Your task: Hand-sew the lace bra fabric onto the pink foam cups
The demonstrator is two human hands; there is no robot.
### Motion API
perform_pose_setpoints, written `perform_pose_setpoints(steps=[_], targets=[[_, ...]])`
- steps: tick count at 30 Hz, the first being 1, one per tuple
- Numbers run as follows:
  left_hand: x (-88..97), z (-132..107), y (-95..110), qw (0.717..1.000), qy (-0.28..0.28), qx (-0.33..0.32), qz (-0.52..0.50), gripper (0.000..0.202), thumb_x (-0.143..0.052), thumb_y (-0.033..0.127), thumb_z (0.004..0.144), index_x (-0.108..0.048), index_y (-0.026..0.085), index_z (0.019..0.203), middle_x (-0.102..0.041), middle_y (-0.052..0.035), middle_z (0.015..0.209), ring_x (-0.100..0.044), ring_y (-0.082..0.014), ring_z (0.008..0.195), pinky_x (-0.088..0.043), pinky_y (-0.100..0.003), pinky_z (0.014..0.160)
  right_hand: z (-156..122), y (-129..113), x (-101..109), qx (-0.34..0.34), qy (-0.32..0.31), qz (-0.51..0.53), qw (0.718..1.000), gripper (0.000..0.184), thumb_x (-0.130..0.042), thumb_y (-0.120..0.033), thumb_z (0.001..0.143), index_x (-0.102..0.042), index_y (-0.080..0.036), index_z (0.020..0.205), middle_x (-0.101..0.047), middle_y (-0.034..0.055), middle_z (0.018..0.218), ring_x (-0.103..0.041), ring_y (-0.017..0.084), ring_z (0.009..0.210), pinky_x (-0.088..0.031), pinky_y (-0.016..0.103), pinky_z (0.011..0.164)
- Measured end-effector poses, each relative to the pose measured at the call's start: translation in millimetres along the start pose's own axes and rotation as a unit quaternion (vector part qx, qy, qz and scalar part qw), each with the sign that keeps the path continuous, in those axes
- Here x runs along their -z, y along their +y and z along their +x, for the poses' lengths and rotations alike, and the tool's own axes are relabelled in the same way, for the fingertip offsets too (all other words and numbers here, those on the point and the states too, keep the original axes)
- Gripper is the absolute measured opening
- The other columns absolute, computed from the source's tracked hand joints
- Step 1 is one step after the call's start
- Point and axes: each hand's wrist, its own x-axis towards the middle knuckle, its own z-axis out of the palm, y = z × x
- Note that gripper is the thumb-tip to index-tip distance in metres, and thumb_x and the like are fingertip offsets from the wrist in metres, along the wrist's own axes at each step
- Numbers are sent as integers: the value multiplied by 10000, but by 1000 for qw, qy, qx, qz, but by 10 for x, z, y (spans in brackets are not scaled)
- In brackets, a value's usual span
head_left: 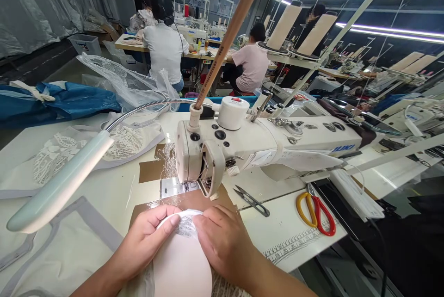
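"Pale fabric piece point(182, 264), lace showing at its top edge: where is it resting?"

"It is sitting between the two hands, low in the middle, just in front of the sewing machine point(194, 149). Its lower end is running out of view."

"And what is lying farthest left?"

"A blue bundle point(65, 102) is lying up there, beyond the tabletop point(125, 190). Nearer, a slim lamp point(58, 181) is slanting across, its metal neck curving toward the machine. Grey-edged pieces with lace point(125, 142) are spreading out around it."

"What are the left hand's point(149, 234) fingers doing?"

"They are closing narrowly on the fabric's upper left edge, the thumb lying along the near face."

"And behind that hand?"

"Brown patches point(149, 172) are covering part of the surface by the machine, and far back a person in a white top point(163, 52) is sitting, facing away."

"The right hand point(225, 237)?"

"It is gripping the upper right edge, its fingers curling in tightly. A person in a pink top point(251, 65) is sitting well behind."

"Farther right?"

"Dark snips point(252, 202) are lying near that hand, ruler markings point(291, 244) are running along the front, and scissors point(316, 213) with yellow and red handles are resting just beyond."
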Motion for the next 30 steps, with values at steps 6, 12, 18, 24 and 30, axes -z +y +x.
perform_pose_setpoints(steps=[6,12,18,24,30], targets=[[-5,-9,0,1000,2,2,-10,336,-501,465,905,-640,166,847,-592,-25,767,-507,-172,723,-417,-243,662,-6,17,-12,5,6,9,1000,190,-414,-63,823,-543,-150,714,-424,5,625,-350,139,576,-307,267,542],[-7,10,4,1000,4,0,-13,331,-512,455,902,-655,162,845,-599,-26,754,-513,-169,712,-421,-238,655,13,-9,11,-6,7,11,1000,213,-396,-77,845,-528,-161,700,-431,6,622,-363,138,561,-314,263,534],[-9,-3,16,1000,8,-6,-19,303,-540,419,893,-680,151,886,-629,-43,767,-541,-183,716,-441,-255,660,-5,6,2,6,3,18,1000,180,-412,-72,834,-559,-164,785,-450,8,626,-393,148,573,-338,260,553],[-1,5,30,1000,6,-8,-19,290,-555,414,885,-683,154,865,-651,-47,777,-553,-190,727,-438,-252,666,3,9,-2,6,-6,10,1000,183,-408,-87,838,-541,-168,742,-425,7,622,-379,149,568,-321,261,539],[10,14,35,1000,1,3,-18,282,-545,406,897,-675,159,862,-647,-38,781,-549,-179,730,-430,-245,674,5,8,-5,17,2,23,1000,176,-414,-89,838,-549,-167,757,-429,8,621,-362,150,568,-308,259,537]])
